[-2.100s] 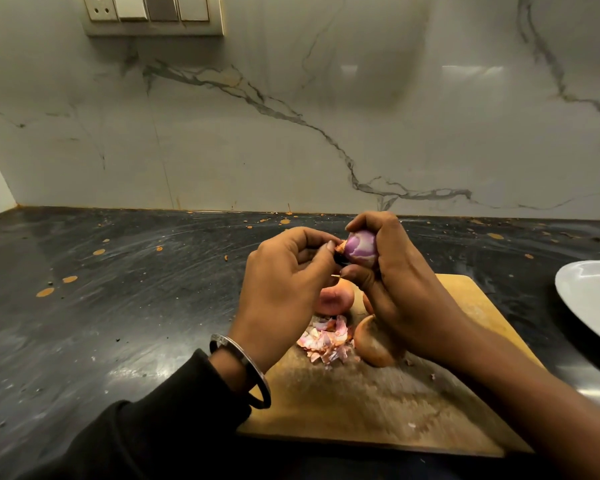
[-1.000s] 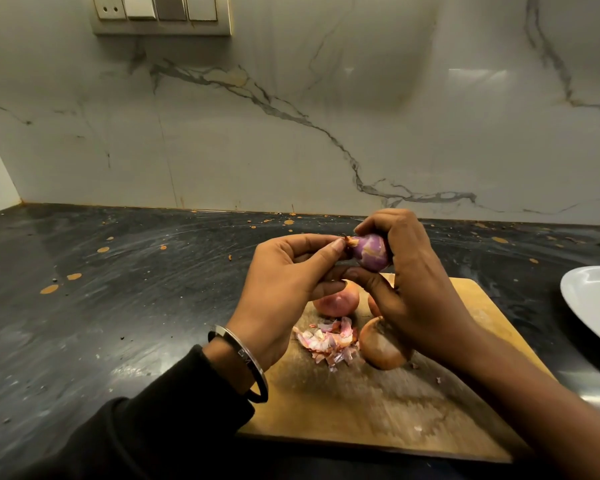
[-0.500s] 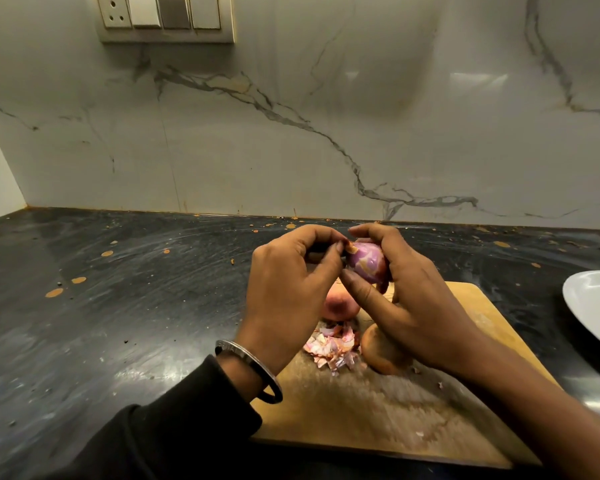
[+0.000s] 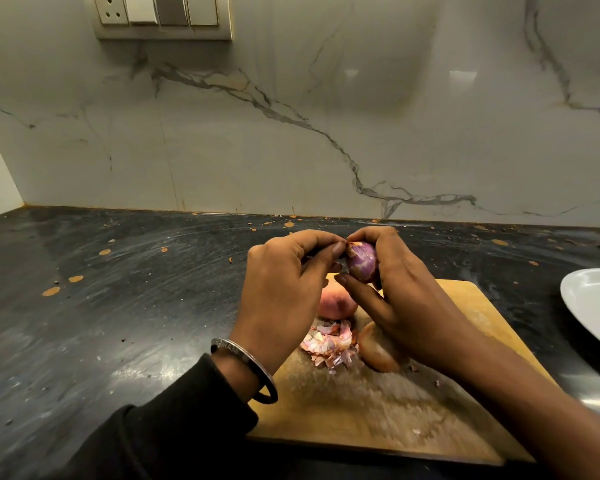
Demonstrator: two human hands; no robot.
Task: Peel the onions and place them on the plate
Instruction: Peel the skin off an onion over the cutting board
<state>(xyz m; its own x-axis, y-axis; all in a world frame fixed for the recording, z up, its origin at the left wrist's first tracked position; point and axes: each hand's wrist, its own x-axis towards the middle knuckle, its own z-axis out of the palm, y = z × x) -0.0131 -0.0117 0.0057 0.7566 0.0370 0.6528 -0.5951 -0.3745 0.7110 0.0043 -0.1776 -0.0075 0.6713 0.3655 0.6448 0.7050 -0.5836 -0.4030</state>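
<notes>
Above the wooden cutting board on a dark stone counter, the right hand cups the purple onion while the left hand, just leftward, pinches its papery tip.

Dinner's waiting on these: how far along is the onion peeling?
Early. Done: only a pile of peelings on the cutting board. In hand: the right hand holds a purple onion while the left hand pinches skin at its tip. Left: two unpeeled onions; the plate shows no onions.
</notes>
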